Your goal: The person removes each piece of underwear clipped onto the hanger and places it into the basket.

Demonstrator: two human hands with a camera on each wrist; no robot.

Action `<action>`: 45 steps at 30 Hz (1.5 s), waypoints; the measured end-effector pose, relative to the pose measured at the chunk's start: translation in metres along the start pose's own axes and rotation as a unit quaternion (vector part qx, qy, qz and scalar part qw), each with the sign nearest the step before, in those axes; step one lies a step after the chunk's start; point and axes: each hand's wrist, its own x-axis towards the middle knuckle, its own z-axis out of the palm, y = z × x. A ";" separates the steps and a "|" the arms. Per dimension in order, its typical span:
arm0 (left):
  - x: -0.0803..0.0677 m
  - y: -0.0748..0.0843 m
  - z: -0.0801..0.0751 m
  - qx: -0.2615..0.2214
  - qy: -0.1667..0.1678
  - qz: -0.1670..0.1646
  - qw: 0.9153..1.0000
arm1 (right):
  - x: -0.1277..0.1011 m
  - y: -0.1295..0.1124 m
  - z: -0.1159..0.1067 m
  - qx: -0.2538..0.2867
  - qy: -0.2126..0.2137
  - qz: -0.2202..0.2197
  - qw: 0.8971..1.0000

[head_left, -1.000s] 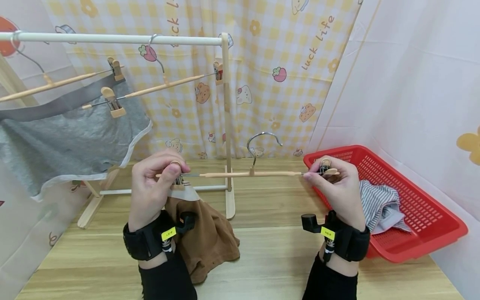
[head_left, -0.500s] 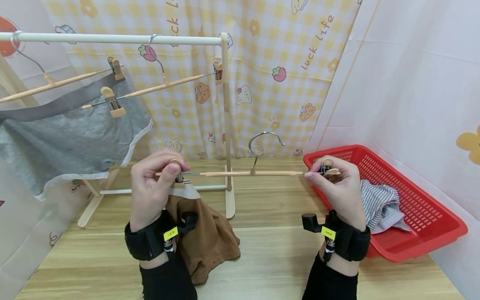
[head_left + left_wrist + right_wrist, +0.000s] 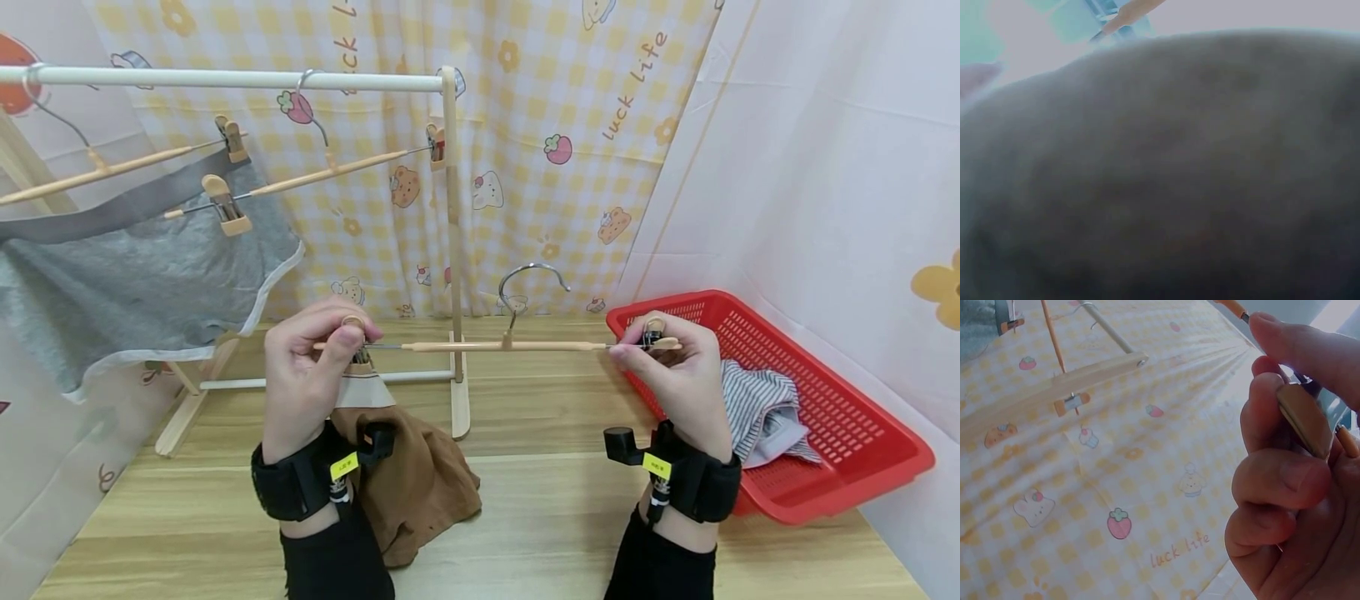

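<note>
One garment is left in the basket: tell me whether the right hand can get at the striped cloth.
Probably yes: the striped cloth lies uncovered in the red basket beside the right hand, which must first release the hanger.

The left wrist view is almost wholly blocked by a dark blurred mass, unidentifiable. The left hand hides part of the brown garment. The picture's left edge cuts off the grey garment.

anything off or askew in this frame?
One thing: the brown garment hangs from only the left clip of the hanger, so most of it slumps on the table. The right clip, pinched by the right hand, holds no cloth. The left wrist view is blocked.
</note>
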 end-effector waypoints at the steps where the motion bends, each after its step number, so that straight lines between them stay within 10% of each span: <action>1: 0.000 0.000 0.000 0.000 -0.001 -0.001 1.000 | 0.000 0.000 0.000 0.000 0.000 0.001 1.000; 45: 0.000 -0.002 0.004 -0.040 0.038 -0.065 0.996 | 0.002 0.005 0.006 0.020 0.017 -0.014 1.000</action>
